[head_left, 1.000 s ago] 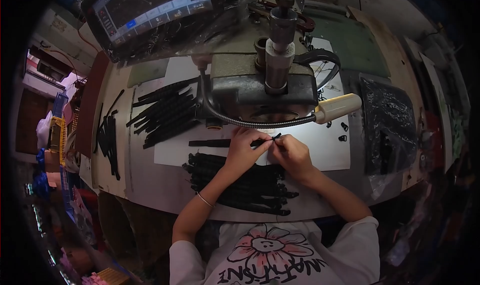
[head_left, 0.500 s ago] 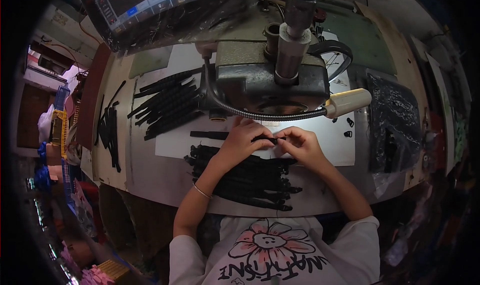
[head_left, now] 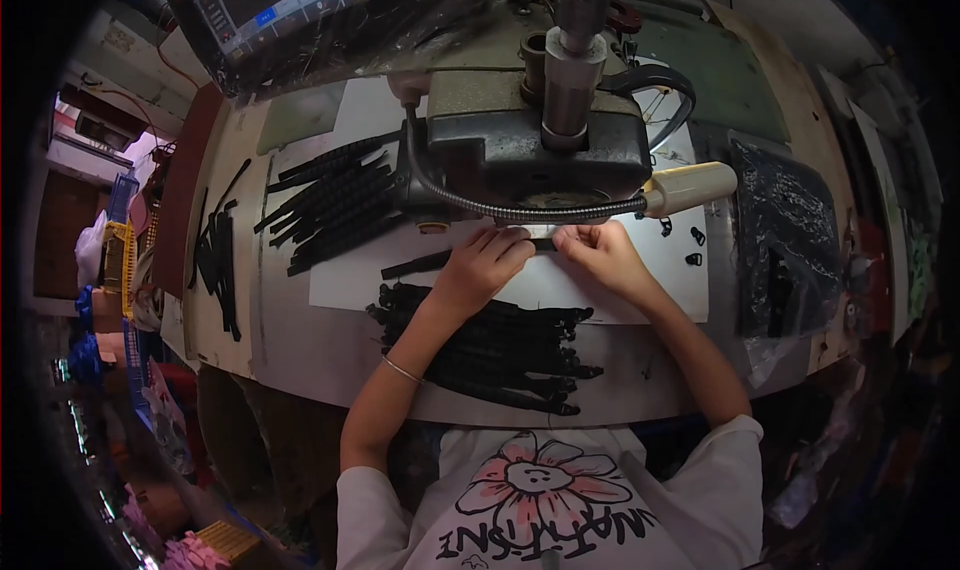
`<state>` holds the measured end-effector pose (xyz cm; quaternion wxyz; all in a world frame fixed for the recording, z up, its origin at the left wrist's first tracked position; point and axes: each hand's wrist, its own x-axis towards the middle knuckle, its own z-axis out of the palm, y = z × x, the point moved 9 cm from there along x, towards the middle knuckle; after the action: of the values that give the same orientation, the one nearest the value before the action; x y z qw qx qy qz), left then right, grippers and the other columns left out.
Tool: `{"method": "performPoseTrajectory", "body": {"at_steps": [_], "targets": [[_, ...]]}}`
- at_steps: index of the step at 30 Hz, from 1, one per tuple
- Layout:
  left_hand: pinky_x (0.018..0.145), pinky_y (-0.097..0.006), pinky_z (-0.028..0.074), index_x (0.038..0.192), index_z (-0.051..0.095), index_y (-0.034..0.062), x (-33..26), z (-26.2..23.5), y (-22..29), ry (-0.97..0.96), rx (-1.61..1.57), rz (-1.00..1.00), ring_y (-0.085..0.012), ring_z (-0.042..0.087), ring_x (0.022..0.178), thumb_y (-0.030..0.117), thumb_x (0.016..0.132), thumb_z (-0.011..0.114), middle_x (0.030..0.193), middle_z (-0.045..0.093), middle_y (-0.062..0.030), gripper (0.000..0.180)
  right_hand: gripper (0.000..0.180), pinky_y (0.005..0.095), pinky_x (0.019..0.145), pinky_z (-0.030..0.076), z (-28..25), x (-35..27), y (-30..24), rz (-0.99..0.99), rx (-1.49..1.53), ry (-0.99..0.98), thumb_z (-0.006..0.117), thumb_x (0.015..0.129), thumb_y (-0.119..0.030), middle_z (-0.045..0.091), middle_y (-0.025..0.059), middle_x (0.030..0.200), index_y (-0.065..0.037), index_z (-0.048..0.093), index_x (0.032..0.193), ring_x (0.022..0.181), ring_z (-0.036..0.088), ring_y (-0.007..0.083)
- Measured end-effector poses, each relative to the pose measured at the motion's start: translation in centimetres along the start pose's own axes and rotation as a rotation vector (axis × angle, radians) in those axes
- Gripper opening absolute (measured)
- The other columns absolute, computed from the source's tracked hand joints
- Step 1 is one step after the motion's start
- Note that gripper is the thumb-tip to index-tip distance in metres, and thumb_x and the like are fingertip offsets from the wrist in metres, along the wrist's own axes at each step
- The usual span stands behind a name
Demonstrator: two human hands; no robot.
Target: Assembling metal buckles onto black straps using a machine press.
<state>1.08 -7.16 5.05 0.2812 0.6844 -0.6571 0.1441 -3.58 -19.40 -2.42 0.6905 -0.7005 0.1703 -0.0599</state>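
A black strap (head_left: pixel 425 263) lies across the white work surface (head_left: pixel 600 280), its right end running under the head of a sewing machine (head_left: pixel 540 155). My left hand (head_left: pixel 482 265) presses on the strap with its fingers pinched at it. At the strap's end, just under the machine, my right hand (head_left: pixel 598 253) pinches it from the other side. The two hands almost touch. A heap of several black straps (head_left: pixel 490 345) lies just below my forearms, at the table's near edge.
Another pile of black straps (head_left: pixel 330 210) lies left of the machine, and more (head_left: pixel 215 260) further left. A cream lamp head on a flexible neck (head_left: pixel 690 185) hangs over the work. A few small black buckles (head_left: pixel 690 245), a clear plastic bag (head_left: pixel 785 240) at right, a screen (head_left: pixel 300 10) behind.
Both hands have moved away from me with the strap, from the open white surface to right under the machine's head. The lamp and the piles stay put.
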Motion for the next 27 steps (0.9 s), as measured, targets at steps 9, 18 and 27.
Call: {"method": "performPoseTrajectory", "body": {"at_steps": [9, 18, 27], "targets": [[0.067, -0.031, 0.051, 0.109, 0.059, 0.0087, -0.5, 2.7, -1.4, -0.151, 0.102, -0.066, -0.0242, 0.057, 0.084, 0.001, 0.071, 0.055, 0.093, 0.056, -0.0087, 0.039, 0.025, 0.0330, 0.064, 0.047, -2.3, 3.4, -0.1, 0.031, -0.371, 0.195, 0.068, 0.069, -0.012, 0.062, 0.0150, 0.075, 0.004, 0.057, 0.085, 0.068, 0.061, 0.0233], [0.085, -0.035, 0.047, 0.116, 0.055, 0.0092, -0.3, 3.4, -1.5, -0.225, 0.131, -0.041, -0.0306, 0.052, 0.102, 0.000, 0.072, 0.053, 0.108, 0.052, -0.0137, 0.045, 0.022, 0.0349, 0.063, 0.047, -3.0, 3.4, 0.7, -0.016, -0.429, 0.287, 0.066, 0.066, -0.013, 0.061, 0.0178, 0.069, 0.006, 0.057, 0.073, 0.065, 0.062, 0.0266], [0.091, -0.036, 0.043, 0.120, 0.047, 0.0026, 0.1, 3.4, -0.6, -0.327, 0.215, 0.133, -0.0277, 0.050, 0.109, 0.004, 0.076, 0.052, 0.117, 0.050, -0.0134, 0.045, 0.019, 0.0419, 0.066, 0.040, -1.1, -0.1, -6.1, -0.529, -0.916, 0.470, 0.065, 0.067, -0.018, 0.058, 0.0156, 0.072, -0.001, 0.060, 0.073, 0.078, 0.054, 0.0325]]}}
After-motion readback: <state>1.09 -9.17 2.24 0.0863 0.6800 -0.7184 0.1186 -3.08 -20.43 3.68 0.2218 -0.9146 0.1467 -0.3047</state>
